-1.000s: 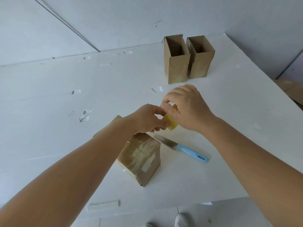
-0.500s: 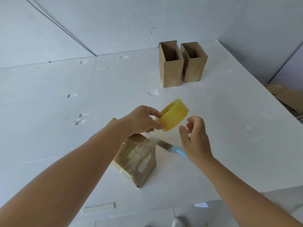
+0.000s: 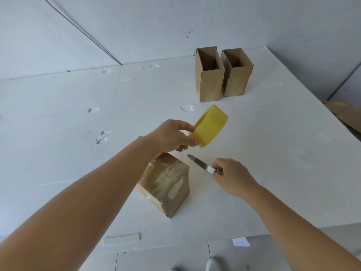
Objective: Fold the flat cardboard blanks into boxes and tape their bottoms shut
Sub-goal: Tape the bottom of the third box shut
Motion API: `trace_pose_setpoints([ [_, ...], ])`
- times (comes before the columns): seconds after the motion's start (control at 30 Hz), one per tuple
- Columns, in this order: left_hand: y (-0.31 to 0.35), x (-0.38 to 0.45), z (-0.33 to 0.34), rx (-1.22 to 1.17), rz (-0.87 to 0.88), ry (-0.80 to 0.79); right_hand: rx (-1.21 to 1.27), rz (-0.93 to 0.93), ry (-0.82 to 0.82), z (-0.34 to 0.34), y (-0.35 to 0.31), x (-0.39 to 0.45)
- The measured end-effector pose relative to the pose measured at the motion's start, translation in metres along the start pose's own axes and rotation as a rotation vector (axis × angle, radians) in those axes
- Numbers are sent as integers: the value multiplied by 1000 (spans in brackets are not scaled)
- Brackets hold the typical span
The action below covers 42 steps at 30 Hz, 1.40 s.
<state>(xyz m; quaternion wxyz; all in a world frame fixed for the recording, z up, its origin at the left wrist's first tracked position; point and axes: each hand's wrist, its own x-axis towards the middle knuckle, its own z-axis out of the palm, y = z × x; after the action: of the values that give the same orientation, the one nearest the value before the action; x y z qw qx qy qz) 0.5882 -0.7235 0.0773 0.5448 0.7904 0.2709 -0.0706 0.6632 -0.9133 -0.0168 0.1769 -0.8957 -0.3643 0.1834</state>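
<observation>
cardboard box (image 3: pixel 166 184) on the white table (image 3: pixel 58 143), its taped bottom turned up and glossy with clear tape, sits low and left of centre, partly under the left forearm. nearer the front edge lies a pale strip of tape (image 3: pixel 122 239). left hand (image 3: pixel 172 138) is raised above that box, thumb and fingers pinching the near edge of a yellow tape roll (image 3: pixel 210 127) held off the table. to the right, a knife (image 3: pixel 203 167) lies on the table with its metal blade pointing up-left; right hand (image 3: pixel 233 178) covers the handle, fingers curled over it, though whether they truly grasp it cannot be told. far back right stand two open boxes (image 3: pixel 222 75), upright and just beside each other, openings up. flat cardboard (image 3: pixel 345 114) lies beyond the table's right edge.
</observation>
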Motion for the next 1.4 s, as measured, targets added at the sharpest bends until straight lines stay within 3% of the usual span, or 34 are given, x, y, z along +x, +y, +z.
trace_pose_setpoints([
  [0.13, -1, 0, 1, -6, 14, 13, 18, 8, -18, -37, 0, -25],
  [0.37, 1, -2, 4, -3, 34, 27, -114, 35, 109, -94, -29, -68],
  [0.53, 2, -5, 5, 25, 46, 45, -433, -25, 163, -106, -69, -73],
  [0.87, -2, -8, 5, 8, 100, 51, -664, -87, 62, -102, -106, -57],
  [0.93, -3, -8, 5, -32, 112, 59, -688, -83, -19, -94, -105, -51],
  [1.03, -4, -8, 2, -101, 142, 68, -663, -79, -155, -58, -85, -41],
  [1.23, -6, -7, 1, -104, 138, 53, -415, 54, 18, -1, -26, -11],
  [1.33, -5, -7, 1, -103, 118, 55, -423, 83, -18, 21, -8, -7],
  [1.4, -5, -6, 2, -86, 109, 60, -309, 85, 62, 22, -8, -6],
])
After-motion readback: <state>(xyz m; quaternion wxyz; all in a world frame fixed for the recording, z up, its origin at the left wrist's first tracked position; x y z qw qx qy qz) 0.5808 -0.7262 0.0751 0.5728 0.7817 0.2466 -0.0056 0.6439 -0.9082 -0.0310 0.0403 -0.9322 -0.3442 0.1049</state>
